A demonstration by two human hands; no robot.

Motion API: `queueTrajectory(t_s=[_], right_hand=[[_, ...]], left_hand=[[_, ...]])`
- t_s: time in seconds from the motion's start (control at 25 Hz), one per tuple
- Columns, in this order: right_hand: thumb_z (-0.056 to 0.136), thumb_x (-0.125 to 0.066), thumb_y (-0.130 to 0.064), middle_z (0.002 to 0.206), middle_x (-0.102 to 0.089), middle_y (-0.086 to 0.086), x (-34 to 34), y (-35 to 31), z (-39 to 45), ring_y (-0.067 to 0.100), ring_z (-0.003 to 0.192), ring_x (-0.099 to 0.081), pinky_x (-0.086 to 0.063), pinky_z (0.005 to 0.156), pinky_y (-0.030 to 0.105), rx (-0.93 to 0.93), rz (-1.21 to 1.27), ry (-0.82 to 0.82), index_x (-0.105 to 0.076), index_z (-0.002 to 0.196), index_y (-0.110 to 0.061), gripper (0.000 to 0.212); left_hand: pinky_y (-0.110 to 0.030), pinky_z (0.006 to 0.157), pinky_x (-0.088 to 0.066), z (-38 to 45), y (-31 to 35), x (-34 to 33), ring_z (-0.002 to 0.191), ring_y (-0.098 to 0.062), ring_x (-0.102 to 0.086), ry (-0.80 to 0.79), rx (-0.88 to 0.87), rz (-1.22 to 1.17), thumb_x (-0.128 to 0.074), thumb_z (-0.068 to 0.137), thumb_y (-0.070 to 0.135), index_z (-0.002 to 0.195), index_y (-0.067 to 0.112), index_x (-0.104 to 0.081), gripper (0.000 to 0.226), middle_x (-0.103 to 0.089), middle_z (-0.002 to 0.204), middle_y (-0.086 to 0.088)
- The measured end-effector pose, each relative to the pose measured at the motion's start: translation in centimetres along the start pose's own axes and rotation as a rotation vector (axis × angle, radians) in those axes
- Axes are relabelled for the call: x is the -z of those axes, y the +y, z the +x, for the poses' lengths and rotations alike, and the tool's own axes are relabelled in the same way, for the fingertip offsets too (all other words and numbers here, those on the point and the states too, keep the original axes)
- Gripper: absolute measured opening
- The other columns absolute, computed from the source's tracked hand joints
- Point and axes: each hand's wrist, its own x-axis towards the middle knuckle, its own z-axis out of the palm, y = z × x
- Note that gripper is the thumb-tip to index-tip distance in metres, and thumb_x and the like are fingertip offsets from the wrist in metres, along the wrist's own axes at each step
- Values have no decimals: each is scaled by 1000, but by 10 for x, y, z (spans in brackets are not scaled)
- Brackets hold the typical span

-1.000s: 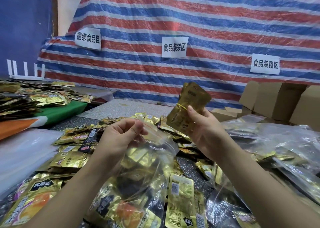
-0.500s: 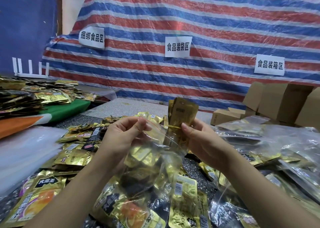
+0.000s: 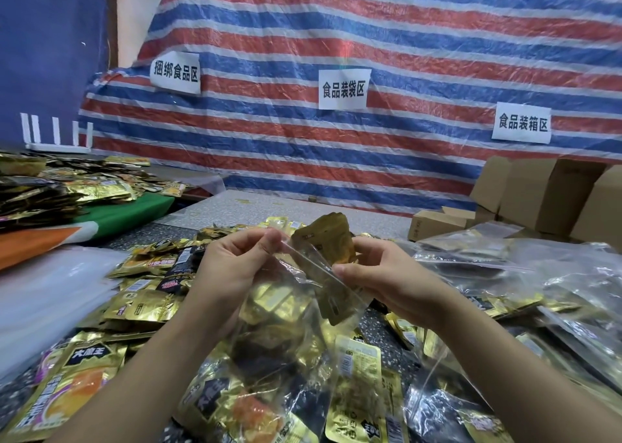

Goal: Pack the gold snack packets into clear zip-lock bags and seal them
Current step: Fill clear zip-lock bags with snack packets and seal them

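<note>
We have a bundle of gold snack packets [image 3: 324, 251] partly down in the mouth of the clear zip-lock bag [image 3: 286, 311], its top poking above the rim, held in the air between our two hands over the table. Our left hand [image 3: 232, 267] pinches the bag's rim at its left end, fingers curled on the plastic; our right hand [image 3: 380, 277] grips the bundle and seems to catch the rim on that side too, though how much plastic it holds we cannot tell. We judge this to be the loading step, not yet the sealing. Next the bundle needs pushing fully below the zip line, then the strip pressing closed along its length. The bag already carries other gold packets lower down. Around it, loose packets [image 3: 144, 304] cover the table [image 3: 383, 338], filled clear bags [image 3: 505, 267] lie to the right, and cardboard boxes [image 3: 538, 193] stand behind them.
</note>
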Motion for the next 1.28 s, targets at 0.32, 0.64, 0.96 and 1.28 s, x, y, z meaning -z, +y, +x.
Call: queueTrajectory(t_s=[0.32,0.64,0.96,1.28], right_hand=[[78,-78,-19,95,-75,14,-5,-11,1,26,87,-71,-58,85,38,-24,-170,32,-76,95,-9,20],[87,-75,-33,65,-59,2,-22,-22,1,12,58,-51,-38,55,31,-77,-743,-87,-72,82,-5,29],[93,-47,-60,59,-63,4,-30,-27,-2,16,50,-48,-39,51,26,-59,-717,12,-72,74,-15,55],[89,-73,-25,78,-69,7,-20,-47,-15,17,69,-62,-53,69,39,135,-809,17,-72,83,-8,18]], left_hand=[[-20,48,-52,2,-3,3,59,-13,-67,46,-13,55,-71,71,34,77,20,-81,18,-76,80,-5],[-34,61,-60,-3,-4,-3,62,-18,-70,43,13,186,-70,73,37,75,21,-81,19,-76,76,-9],[-29,56,-59,-1,-7,-3,66,-23,-72,114,-47,161,-69,77,35,76,18,-80,20,-76,78,-13],[-30,50,-51,-7,14,-7,48,-15,-62,210,-87,274,-64,78,47,71,27,-77,25,-71,63,-7]])
